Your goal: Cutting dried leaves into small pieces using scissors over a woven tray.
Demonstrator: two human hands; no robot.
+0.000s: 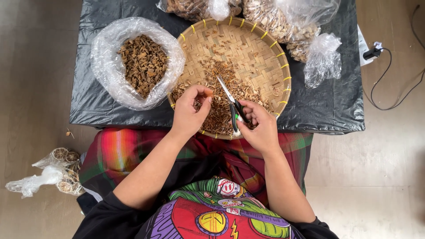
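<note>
Gripping scissors, fingers curled shut

black-covered table, woven tray, bags

scissors: black-and-green handles, bare metal blades shut and pointing toward the tray's far-left rim, held tilted above the near part of the tray
dried pieces: brown, shrivelled, heaped loosely across the woven tray's near half
</note>
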